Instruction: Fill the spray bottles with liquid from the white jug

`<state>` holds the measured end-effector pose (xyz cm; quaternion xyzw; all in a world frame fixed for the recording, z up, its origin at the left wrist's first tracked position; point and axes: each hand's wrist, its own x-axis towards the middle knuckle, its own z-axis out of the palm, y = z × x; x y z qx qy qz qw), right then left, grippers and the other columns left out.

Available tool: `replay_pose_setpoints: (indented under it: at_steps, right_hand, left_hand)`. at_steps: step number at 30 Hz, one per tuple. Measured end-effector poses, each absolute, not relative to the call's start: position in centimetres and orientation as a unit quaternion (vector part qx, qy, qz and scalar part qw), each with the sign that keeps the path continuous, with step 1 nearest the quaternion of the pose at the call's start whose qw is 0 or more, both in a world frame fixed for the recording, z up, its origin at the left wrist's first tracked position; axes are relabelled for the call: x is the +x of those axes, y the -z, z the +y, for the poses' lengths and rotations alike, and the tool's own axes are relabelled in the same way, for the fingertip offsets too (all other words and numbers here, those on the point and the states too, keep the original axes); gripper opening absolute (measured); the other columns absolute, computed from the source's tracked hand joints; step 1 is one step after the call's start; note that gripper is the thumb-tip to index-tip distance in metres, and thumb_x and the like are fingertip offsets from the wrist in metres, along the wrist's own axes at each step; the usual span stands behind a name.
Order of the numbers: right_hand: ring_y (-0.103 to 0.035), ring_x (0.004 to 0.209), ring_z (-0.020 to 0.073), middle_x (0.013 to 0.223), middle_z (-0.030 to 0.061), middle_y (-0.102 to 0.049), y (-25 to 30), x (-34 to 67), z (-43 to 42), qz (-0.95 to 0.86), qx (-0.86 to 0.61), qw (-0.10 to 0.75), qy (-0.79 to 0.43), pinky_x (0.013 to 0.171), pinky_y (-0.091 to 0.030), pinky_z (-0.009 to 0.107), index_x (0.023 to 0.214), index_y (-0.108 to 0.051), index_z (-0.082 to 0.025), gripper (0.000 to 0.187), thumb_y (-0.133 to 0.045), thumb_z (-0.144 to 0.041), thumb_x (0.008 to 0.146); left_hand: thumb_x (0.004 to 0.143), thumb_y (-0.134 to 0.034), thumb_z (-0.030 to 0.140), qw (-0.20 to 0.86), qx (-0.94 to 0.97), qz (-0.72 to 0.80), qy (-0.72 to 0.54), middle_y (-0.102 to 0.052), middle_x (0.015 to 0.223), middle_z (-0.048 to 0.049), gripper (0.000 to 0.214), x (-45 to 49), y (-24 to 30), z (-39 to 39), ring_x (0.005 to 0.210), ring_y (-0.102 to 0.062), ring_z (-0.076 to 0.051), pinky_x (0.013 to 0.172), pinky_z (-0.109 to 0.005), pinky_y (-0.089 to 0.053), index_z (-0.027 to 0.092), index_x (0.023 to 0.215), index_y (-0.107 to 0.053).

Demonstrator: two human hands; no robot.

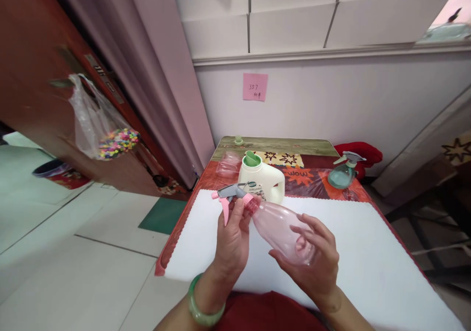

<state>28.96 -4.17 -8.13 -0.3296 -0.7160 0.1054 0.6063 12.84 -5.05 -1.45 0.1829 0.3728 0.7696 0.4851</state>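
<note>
A clear pink spray bottle is held tilted above the white mat, its grey and pink trigger head pointing left. My left hand grips the head and neck, fingers closed around them. Around the bottle's wide lower end curls my right hand, thumb below and fingers on top. Right behind the spray bottle stands a cream jug with a handle, a label and a green spout in its open mouth. I cannot tell whether the spray head is fully screwed on.
Behind the jug lie a clear pink bottle and a small green cap. A teal-tinted spray bottle stands at the table's right rear. A pink note is on the wall. At left, a bag of colourful bits hangs from the door handle.
</note>
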Motion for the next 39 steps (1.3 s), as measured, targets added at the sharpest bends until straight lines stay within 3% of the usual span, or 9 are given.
replay_pose_setpoints:
  at_steps: [4, 13, 16, 19, 22, 26, 31, 35, 39]
  right_hand:
    - [-0.064, 0.107, 0.0296, 0.122, 0.012, -0.056, 8.0, 28.8, -5.2, -0.744, -0.344, 0.572, 0.035, 0.08, -0.065, 0.048, 0.137, -0.048, -0.028, 0.079, -0.09, -0.029, 0.07]
    - [-0.065, 0.11, 0.0343, 0.139, 0.0161, -0.056, 10.7, 28.5, -7.3, -0.749, -0.331, 0.572, 0.04, 0.08, -0.063, 0.052, 0.152, -0.035, -0.032, 0.109, -0.095, -0.028, 0.061]
    - [-0.065, 0.112, 0.0337, 0.139, 0.016, -0.058, 11.2, 28.1, -8.6, -0.7, -0.352, 0.607, -0.132, 0.071, -0.064, 0.044, 0.146, -0.043, -0.031, 0.102, -0.095, -0.03, 0.059]
    - [-0.069, 0.101, 0.0298, 0.129, 0.0159, -0.065, 10.6, 27.6, -10.0, -0.53, -0.386, 0.594, -0.467, 0.059, -0.063, 0.034, 0.138, -0.049, -0.026, 0.09, -0.092, -0.044, 0.061]
    - [-0.073, 0.08, 0.0253, 0.106, 0.0161, -0.073, 9.0, 27.3, -10.7, -0.285, -0.372, 0.456, -0.757, 0.043, -0.054, 0.024, 0.131, -0.055, -0.019, 0.083, -0.078, -0.069, 0.069]
    - [-0.072, 0.066, 0.0178, 0.094, 0.0191, -0.075, 7.3, 27.2, -10.5, -0.095, -0.323, 0.299, -0.893, 0.041, -0.05, 0.016, 0.124, -0.061, -0.01, 0.089, -0.052, -0.085, 0.079]
    - [-0.074, 0.091, 0.0286, 0.128, 0.0222, -0.065, 8.8, 26.0, -10.6, -0.234, -0.355, 0.38, -0.822, 0.049, -0.06, 0.03, 0.14, -0.05, -0.019, 0.093, -0.039, -0.09, 0.08]
    - [-0.055, 0.131, 0.0373, 0.154, 0.0198, -0.042, 11.5, 25.6, -10.8, -0.522, -0.4, 0.526, -0.539, 0.087, -0.062, 0.051, 0.153, -0.029, -0.027, 0.108, -0.081, -0.067, 0.067]
    - [-0.059, 0.127, 0.0381, 0.14, 0.0194, -0.056, 12.3, 26.6, -10.2, -0.632, -0.453, 0.531, -0.337, 0.1, -0.055, 0.051, 0.141, -0.045, -0.02, 0.1, -0.093, -0.047, 0.057]
  left_hand:
    - [0.082, -0.076, 0.039, 0.51, 0.172, 0.369, -0.758, -0.076, 0.098, -0.0087, 0.025, 12.8, 1.6, -6.0, 0.099, -0.071, -0.023, 0.1, -0.041, -0.05, 0.017, 0.095, -0.075]
    - [0.085, -0.075, 0.033, 0.499, 0.198, 0.331, -0.776, -0.077, 0.098, -0.0055, 0.02, 14.4, 3.1, -8.1, 0.101, -0.07, -0.02, 0.103, -0.039, -0.047, 0.02, 0.1, -0.072]
    - [0.086, -0.073, 0.035, 0.514, 0.222, 0.317, -0.765, -0.077, 0.097, -0.0051, 0.018, 14.4, 3.7, -8.4, 0.101, -0.069, -0.021, 0.102, -0.038, -0.047, 0.021, 0.097, -0.073]
    - [0.088, -0.071, 0.039, 0.542, 0.251, 0.298, -0.745, -0.077, 0.098, -0.0064, 0.021, 14.1, 4.4, -8.3, 0.101, -0.069, -0.023, 0.101, -0.04, -0.047, 0.02, 0.098, -0.074]
    - [0.089, -0.068, 0.041, 0.552, 0.275, 0.291, -0.732, -0.077, 0.098, -0.0071, 0.024, 13.7, 5.1, -8.1, 0.103, -0.069, -0.024, 0.101, -0.04, -0.047, 0.02, 0.098, -0.075]
    - [0.088, -0.07, 0.038, 0.556, 0.291, 0.284, -0.725, -0.075, 0.095, -0.0054, 0.02, 13.2, 5.6, -8.1, 0.096, -0.07, -0.023, 0.094, -0.038, -0.05, 0.021, 0.097, -0.075]
    - [0.087, -0.072, 0.035, 0.488, 0.276, 0.337, -0.757, -0.074, 0.09, -0.0046, 0.017, 12.6, 5.3, -7.9, 0.09, -0.069, -0.02, 0.088, -0.033, -0.052, 0.02, 0.093, -0.074]
    - [0.086, -0.072, 0.035, 0.445, 0.255, 0.356, -0.781, -0.074, 0.091, -0.0041, 0.016, 12.3, 4.9, -7.8, 0.091, -0.07, -0.021, 0.092, -0.036, -0.052, 0.021, 0.094, -0.074]
    - [0.084, -0.074, 0.041, 0.479, 0.273, 0.354, -0.756, -0.076, 0.096, -0.0068, 0.024, 12.1, 4.8, -7.9, 0.097, -0.07, -0.024, 0.095, -0.039, -0.051, 0.02, 0.095, -0.075]
